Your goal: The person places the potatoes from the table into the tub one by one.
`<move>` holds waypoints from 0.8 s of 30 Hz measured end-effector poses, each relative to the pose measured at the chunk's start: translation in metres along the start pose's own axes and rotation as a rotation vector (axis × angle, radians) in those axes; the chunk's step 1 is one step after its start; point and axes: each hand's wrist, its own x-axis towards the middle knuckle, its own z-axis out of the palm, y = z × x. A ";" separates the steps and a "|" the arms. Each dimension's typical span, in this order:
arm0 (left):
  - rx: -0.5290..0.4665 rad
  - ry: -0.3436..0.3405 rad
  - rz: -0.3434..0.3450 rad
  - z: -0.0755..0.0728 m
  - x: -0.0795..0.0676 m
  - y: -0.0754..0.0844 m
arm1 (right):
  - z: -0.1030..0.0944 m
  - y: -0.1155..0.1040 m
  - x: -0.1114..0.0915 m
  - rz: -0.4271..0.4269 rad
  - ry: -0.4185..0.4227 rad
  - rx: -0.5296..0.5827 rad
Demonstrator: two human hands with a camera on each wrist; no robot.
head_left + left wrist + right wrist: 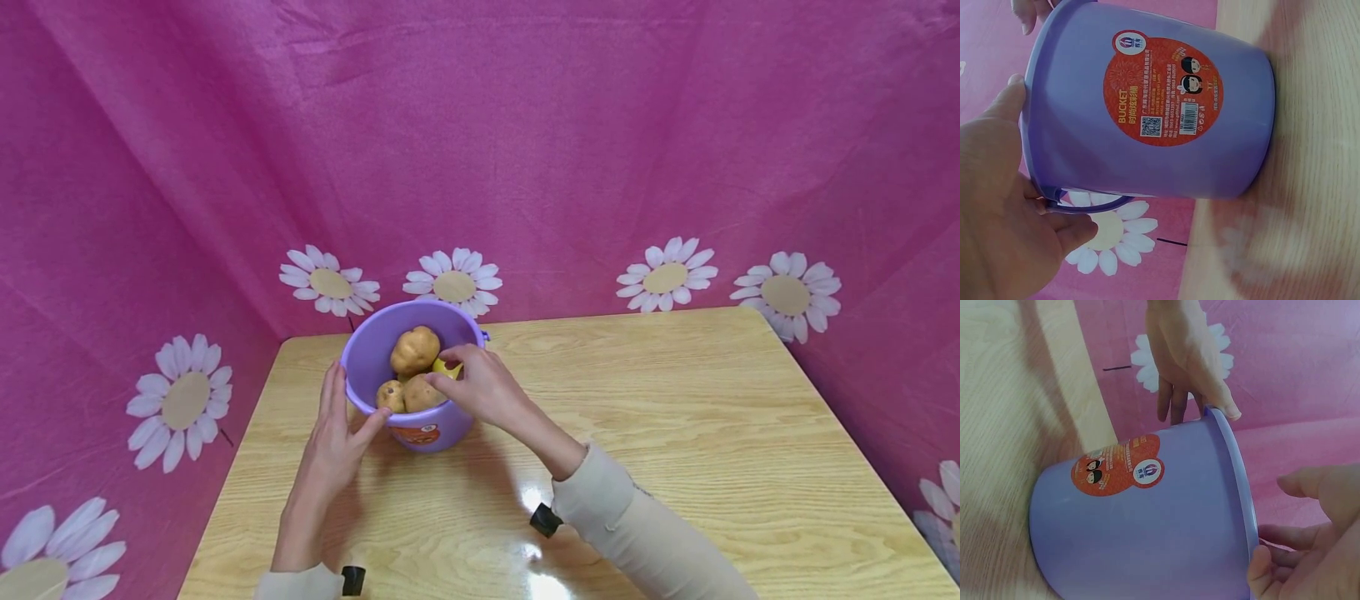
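A purple bucket (431, 433) stands on the table with several potatoes (415, 350) inside. Among them lies a smooth yellow thing (447, 368), mostly covered by my right hand, so its kind is unclear. My left hand (330, 442) holds the near left of the bucket's rim, thumb on the rim and fingers down the outside, beside the handle (1094, 205). Over the right side of the opening is my right hand (483, 385), thumb and fingers apart above the yellow thing. In the right wrist view nothing shows between its thumb (1300, 482) and fingers.
The wooden table (637, 400) reaches well to the right of the bucket. A pink cloth (525, 167) with white daisies hangs behind and at both sides. An orange label (1160, 94) is on the bucket's front.
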 end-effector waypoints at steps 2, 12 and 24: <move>0.004 -0.007 -0.009 -0.001 0.000 0.001 | -0.001 0.001 -0.001 -0.018 -0.013 0.001; 0.072 -0.055 -0.062 -0.013 0.000 0.005 | -0.006 0.005 -0.007 -0.138 -0.074 0.036; 0.159 0.028 0.053 -0.024 -0.010 0.023 | -0.026 0.009 -0.020 -0.257 -0.066 -0.101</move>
